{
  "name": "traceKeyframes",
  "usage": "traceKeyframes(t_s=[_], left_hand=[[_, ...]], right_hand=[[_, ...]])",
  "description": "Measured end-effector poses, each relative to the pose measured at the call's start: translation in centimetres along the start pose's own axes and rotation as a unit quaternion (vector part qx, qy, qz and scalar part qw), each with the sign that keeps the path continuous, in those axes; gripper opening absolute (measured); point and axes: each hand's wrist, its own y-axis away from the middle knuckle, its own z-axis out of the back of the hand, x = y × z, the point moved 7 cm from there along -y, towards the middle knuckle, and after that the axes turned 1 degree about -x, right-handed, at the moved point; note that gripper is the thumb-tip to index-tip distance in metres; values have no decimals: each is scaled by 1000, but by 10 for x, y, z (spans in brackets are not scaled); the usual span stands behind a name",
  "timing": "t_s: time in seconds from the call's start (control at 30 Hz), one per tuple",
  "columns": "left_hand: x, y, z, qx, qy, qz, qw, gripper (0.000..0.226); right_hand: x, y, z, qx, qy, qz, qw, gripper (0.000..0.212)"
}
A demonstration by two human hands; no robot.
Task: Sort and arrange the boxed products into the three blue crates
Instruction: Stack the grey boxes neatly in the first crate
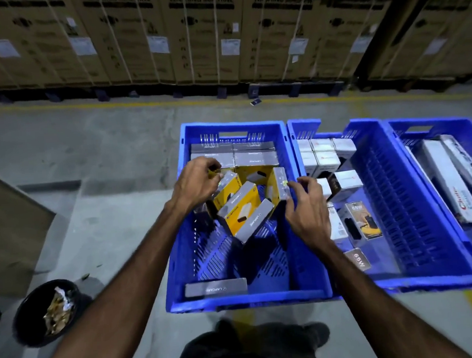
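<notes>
Three blue crates are standing on the concrete floor point(101, 149): the left crate point(179, 266) at 6 o'clock, the middle crate point(402, 251) and right crate point(432, 128) toward 3 o'clock. The yellow boxes point(241, 206) are lying untidy in the left crate. The left hand point(194, 181) is pinching one box, and the right hand point(306, 207), fingers curled, is touching another. I judge the next move needs them set in rows. Washing machine cartons point(205, 35) are lining 12 o'clock.

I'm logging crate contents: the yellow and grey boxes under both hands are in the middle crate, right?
Not the middle one. The head view shows the yellow and grey boxes under the left hand and right hand in the left crate.
</notes>
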Motion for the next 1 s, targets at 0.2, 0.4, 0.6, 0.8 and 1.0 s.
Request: traceKeyframes(t_s=[0.2,0.4,0.6,0.8,1.0], left_hand=[[6,-5,-51,126,-102,12,987,29],[6,8,-74,155,-107,23,982,60],[-18,48,-84,190,-130,-14,973,83],[-37,93,-84,221,-121,-24,967,69],[-38,121,-84,235,-123,-25,964,83]], right_hand=[[-2,-1,-3,-15,-6,-1,1000,34],[-3,-2,-6,-24,10,17,1000,31],[-3,-1,-5,-34,-2,22,999,29],[-2,0,-4,-38,-7,25,999,30],[-3,-1,-5,-28,-9,17,999,30]])
